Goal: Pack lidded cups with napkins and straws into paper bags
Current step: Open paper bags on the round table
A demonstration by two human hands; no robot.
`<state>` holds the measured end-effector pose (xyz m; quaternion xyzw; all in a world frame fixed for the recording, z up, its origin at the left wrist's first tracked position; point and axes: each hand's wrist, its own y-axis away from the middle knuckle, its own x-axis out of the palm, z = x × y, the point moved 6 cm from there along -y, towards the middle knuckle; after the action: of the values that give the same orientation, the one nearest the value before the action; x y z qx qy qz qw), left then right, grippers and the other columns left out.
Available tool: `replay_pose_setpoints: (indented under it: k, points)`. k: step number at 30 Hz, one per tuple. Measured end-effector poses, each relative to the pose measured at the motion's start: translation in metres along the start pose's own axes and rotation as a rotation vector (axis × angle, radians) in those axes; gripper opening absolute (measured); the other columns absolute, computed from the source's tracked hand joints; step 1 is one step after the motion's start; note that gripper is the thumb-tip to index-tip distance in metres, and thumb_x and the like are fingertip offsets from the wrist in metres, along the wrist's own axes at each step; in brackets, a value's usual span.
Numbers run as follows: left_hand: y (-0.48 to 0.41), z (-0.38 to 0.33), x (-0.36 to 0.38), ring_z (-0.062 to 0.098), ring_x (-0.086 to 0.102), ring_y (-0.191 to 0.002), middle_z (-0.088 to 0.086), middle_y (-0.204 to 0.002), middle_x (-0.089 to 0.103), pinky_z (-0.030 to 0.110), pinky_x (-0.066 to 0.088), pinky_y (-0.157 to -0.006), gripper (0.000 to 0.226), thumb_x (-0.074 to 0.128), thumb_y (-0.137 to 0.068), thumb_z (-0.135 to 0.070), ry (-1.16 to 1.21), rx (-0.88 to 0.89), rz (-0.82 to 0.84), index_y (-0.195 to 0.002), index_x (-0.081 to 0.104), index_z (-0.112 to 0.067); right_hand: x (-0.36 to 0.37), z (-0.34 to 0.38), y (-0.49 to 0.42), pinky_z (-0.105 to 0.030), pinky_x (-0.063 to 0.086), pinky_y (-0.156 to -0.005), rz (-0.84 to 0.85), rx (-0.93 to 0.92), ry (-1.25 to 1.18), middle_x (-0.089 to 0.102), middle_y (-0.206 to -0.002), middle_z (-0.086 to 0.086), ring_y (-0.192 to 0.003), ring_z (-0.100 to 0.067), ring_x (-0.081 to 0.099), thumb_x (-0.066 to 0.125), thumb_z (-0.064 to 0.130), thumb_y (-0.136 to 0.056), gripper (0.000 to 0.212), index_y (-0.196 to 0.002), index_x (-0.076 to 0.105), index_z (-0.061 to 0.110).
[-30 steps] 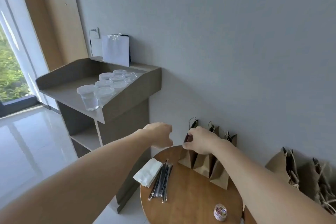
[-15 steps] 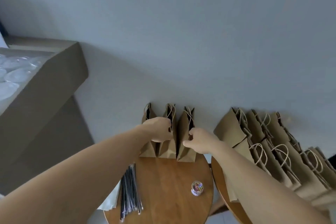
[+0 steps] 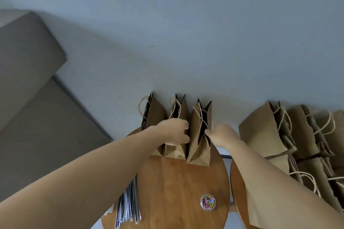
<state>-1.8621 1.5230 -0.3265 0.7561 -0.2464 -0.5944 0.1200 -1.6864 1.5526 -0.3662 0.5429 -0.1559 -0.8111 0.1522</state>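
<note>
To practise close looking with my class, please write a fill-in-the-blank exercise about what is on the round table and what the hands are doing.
1. ___ paper bags stand in a row on the round wooden table.
2. The right hand pinches the top edge of the ___ bag in that row.
3. The small clear tub on the table holds coloured ___.
4. The bundle of straws lies at the table's ___ edge.
Missing words: three; rightmost; paper clips; left.

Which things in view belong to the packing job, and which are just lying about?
Job: held bag, middle bag, left bag, straws, spare bags, left hand, right hand.
Lying about: clip jar, cabinet.
</note>
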Motion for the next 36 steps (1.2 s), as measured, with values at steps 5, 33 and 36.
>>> replay_pose_setpoints:
  k: [5,33,36]
  points:
    - [-0.024,0.003,0.012,0.024,0.055,-0.118,0.003,-0.132,0.057,0.041,0.05,-0.094,0.054,0.054,-0.09,-0.033,0.026,-0.029,0.025,-0.142,0.046,-0.018,0.014,-0.005,-0.03,-0.027,0.033,-0.05,0.021,0.026,-0.038,0.049,-0.059,-0.001,-0.053,-0.018,0.049,0.046,0.032,-0.098,0.037,-0.064,0.048,0.016]
    - [0.107,0.041,0.049,0.026,0.069,-0.073,0.008,-0.077,0.068,0.043,0.06,-0.072,0.04,0.051,-0.092,-0.046,0.276,0.095,-0.091,-0.086,0.067,-0.01,0.049,0.064,0.182,-0.015,0.025,-0.046,-0.191,0.02,-0.01,0.048,-0.067,0.007,-0.058,-0.008,0.047,0.051,0.017,-0.097,0.026,-0.073,0.043,0.023]
    - [0.118,0.059,0.084,0.019,0.069,-0.07,0.006,-0.076,0.067,0.035,0.061,-0.069,0.034,0.051,-0.093,-0.046,0.302,0.033,-0.06,-0.088,0.065,-0.015,0.083,0.064,0.193,-0.01,0.027,-0.048,-0.16,-0.005,-0.032,0.047,-0.064,0.012,-0.057,-0.007,0.049,0.053,0.02,-0.098,0.027,-0.074,0.043,0.028]
